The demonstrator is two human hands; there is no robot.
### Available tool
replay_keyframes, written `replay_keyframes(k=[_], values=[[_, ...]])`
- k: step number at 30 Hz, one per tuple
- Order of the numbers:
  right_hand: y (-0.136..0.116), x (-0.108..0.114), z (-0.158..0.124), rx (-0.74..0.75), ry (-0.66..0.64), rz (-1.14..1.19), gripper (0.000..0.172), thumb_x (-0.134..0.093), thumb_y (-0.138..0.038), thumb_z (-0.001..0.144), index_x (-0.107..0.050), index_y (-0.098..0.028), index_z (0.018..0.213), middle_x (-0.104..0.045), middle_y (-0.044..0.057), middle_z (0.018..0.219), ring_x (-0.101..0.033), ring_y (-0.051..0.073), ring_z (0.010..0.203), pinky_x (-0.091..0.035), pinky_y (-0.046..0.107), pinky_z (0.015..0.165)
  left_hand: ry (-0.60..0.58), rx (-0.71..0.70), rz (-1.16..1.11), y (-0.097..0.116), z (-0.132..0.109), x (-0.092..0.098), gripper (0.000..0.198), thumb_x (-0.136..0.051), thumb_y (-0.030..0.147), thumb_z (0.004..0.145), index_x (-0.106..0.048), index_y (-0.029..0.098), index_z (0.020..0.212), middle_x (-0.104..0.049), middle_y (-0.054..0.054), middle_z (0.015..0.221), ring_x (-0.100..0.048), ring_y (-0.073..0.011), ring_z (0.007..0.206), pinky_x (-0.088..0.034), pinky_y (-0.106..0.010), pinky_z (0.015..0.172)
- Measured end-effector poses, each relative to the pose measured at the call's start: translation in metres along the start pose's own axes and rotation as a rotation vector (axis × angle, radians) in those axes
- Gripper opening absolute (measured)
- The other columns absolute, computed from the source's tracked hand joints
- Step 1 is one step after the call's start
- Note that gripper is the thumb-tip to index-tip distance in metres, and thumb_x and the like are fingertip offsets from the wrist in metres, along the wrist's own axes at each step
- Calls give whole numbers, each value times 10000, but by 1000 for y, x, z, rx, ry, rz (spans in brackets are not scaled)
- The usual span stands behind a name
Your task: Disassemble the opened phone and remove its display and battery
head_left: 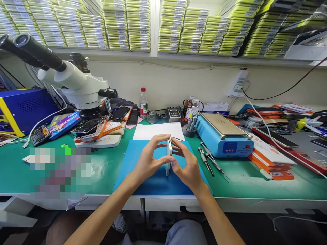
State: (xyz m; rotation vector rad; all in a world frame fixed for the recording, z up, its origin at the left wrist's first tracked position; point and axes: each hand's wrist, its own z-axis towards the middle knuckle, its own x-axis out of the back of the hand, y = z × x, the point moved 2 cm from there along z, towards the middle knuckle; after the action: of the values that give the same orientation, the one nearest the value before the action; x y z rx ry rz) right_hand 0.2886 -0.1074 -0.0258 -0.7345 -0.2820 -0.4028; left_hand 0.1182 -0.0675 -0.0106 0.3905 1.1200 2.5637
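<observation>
Green workbench (240, 180): blue mat (153, 185) at front edge, centre; white sheet (158, 131) behind it; two screwdrivers (207, 162) and blue heating unit (224, 141) to its right; microscope (84, 90) toward the back-left corner.

**Print in view, none legible**

White labels on the yellow-green boxes (117, 27) on the shelf (204, 58) are too small to read. Capital lettering on the colourful box (65, 123) beside the microscope (76, 81) is blurred. The phone (169, 149) shows only its edge.

The left hand (146, 163) and right hand (187, 167) are bare, with uncovered forearms (107, 217), and grey-blue cloth (186, 234) covers one thigh.
</observation>
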Motion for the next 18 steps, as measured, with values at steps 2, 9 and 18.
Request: replay_keyframes(k=[2,9,18], values=[[-4,1,1,38,9,-46,551,-614,-304,1025,-474,-282,1557,-619,108,1484,-715,240,1203,-660,423,971,1,-4,18,0,-1,0,549,-779,435,957,-591,314,1459,-578,-109,1524,-527,-307,1470,-543,-478,1158],[-21,8,7,67,-11,-134,564,-606,-250,1024,-456,-304,1565,-591,84,1485,-664,208,1261,-644,376,999,21,84,-54,0,-4,1,577,-798,454,941,-578,312,1455,-556,-108,1536,-619,-292,1363,-524,-484,1176],[-32,-2,3,123,-22,-337,629,-530,-150,983,-424,-288,1587,-600,84,1517,-632,245,1357,-619,428,1064,30,159,-90,-1,-8,5,565,-814,412,931,-576,310,1433,-538,-103,1548,-627,-273,1321,-531,-497,1161]])
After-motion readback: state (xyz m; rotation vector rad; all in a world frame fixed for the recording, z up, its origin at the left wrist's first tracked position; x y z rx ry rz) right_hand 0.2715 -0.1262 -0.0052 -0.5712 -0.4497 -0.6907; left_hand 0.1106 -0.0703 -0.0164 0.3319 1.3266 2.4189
